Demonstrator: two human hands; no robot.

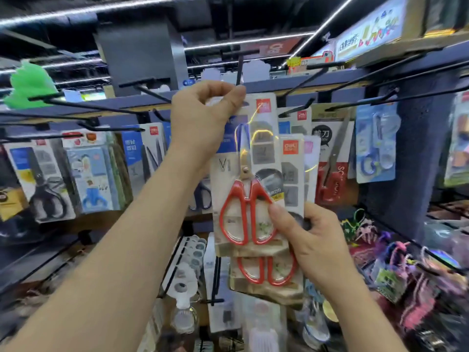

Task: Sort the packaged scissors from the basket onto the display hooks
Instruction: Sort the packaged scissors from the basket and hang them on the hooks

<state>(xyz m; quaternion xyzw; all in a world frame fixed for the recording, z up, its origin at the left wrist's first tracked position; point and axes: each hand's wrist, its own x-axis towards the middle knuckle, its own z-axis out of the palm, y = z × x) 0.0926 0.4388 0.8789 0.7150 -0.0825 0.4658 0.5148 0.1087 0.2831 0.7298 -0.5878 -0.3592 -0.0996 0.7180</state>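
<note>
Scissors pack at hook, hanging packs behind

I am working from a single wide-angle view worn on the head. It is facing forward at the display hooks and centring the scissors pack. It is sitting close to them, with the left hand and right hand reaching in from the bottom edge.

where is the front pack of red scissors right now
Head view, centre: the red scissors pack is held up, left hand pinching its top beside a black hook, right hand gripping its bottom.
</note>
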